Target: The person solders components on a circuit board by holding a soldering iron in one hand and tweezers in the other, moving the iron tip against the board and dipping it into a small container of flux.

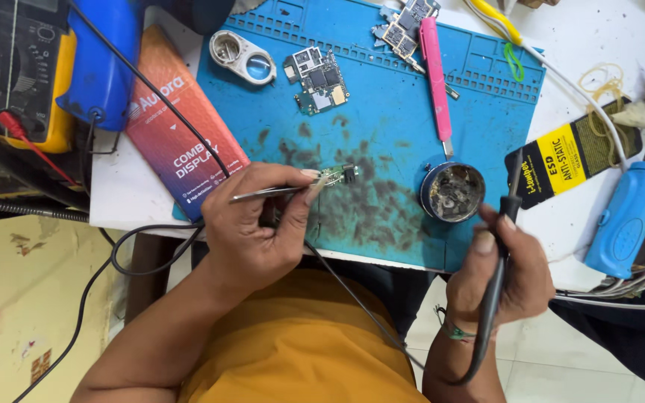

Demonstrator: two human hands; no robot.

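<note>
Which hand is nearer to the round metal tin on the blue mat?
Right. The right hand, gripping the soldering iron, sits just below the round metal tin. The left hand, holding tweezers, is farther off to its left.

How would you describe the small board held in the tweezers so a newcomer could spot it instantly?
Start at the blue work mat and go to its stained near edge, where the left hand holds metal tweezers. At their tip sits the small green circuit board. It is far smaller than the two bare boards lying farther up the mat.
</note>
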